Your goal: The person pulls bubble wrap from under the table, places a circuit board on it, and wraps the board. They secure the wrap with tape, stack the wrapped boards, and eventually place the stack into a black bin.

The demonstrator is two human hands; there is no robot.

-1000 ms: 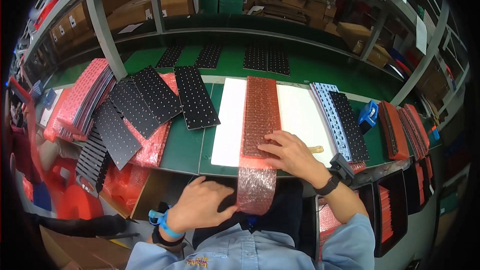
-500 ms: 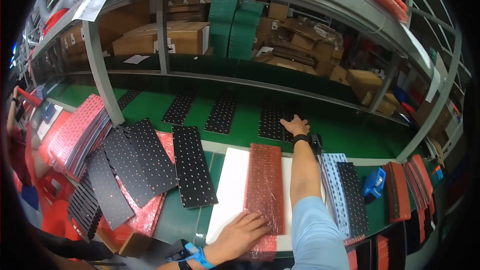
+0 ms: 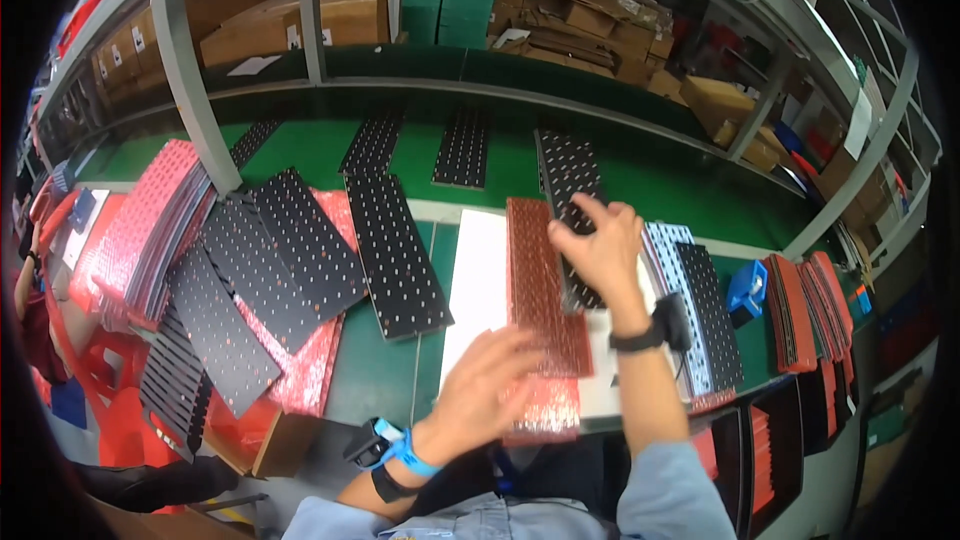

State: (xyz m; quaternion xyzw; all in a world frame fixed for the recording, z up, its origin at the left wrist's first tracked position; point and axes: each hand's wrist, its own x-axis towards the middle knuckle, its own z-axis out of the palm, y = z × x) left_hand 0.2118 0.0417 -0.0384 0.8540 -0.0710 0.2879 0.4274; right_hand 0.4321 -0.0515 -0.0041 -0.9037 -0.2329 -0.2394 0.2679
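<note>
A black panel dotted with small pale spots (image 3: pixel 570 162) slants from the green belt down over the red bubble wrap. My right hand (image 3: pixel 610 240) grips it along its right side, thumb lying across its face. The red bubble-wrap sheet or sleeve (image 3: pixel 532 260) rests on a white board (image 3: pixel 477 255); whether it is a bag I cannot tell. Over the wrap's lower left part is my left hand (image 3: pixel 485 385), fingers spread and slightly blurred, holding nothing. Just left of the white board lies another black dotted panel (image 3: pixel 400 265).
More black panels (image 3: pixel 285 260) overlap at left beside a stack of pink-wrapped panels (image 3: pixel 155 230). Further panels (image 3: pixel 462 145) lie on the green belt (image 3: pixel 510 155). To the right are a blue tape dispenser (image 3: pixel 746 287) and red-wrapped panels (image 3: pixel 790 315). A grey post (image 3: pixel 185 80) rises at left.
My right hand has drawn the black panel off the belt toward me, over the bubble wrap. My left hand has lifted its spread fingers at the wrap's lower end. The view has tilted down.
</note>
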